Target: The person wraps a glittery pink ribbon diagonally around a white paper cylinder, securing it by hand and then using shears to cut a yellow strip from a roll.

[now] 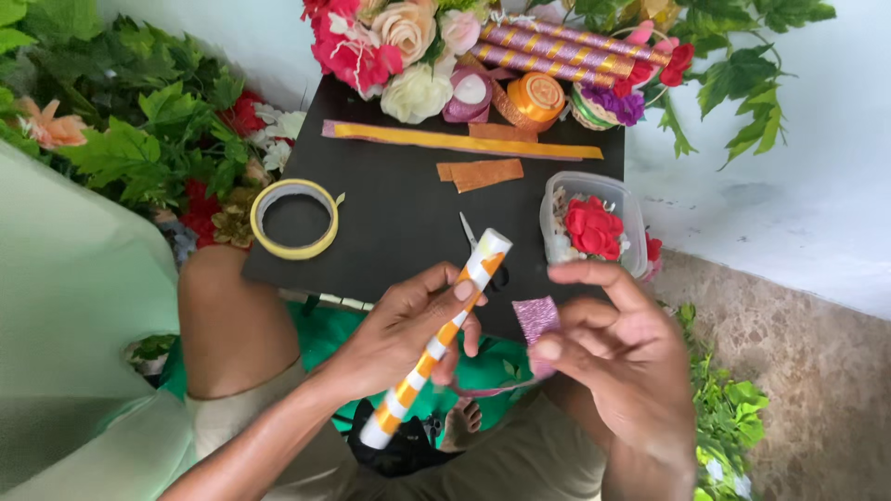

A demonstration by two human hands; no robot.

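Observation:
My left hand (408, 329) grips a white tube wound with an orange spiral stripe (444, 334), held at a slant over the near edge of a small black table (390, 223). My right hand (617, 353) pinches a strip of pink glitter ribbon (535, 320) just right of the tube; the ribbon trails down toward my lap. Scissors (469, 232) lie on the table behind the tube's top end, partly hidden.
A roll of yellow tape (295, 219) lies on the table's left. A clear box of red paper flowers (594, 223) sits at right. Orange strips (464, 141), ribbon rolls (534, 96), wrapped purple-gold tubes (566, 51) and artificial flowers (399, 51) crowd the far edge. Green foliage surrounds the table.

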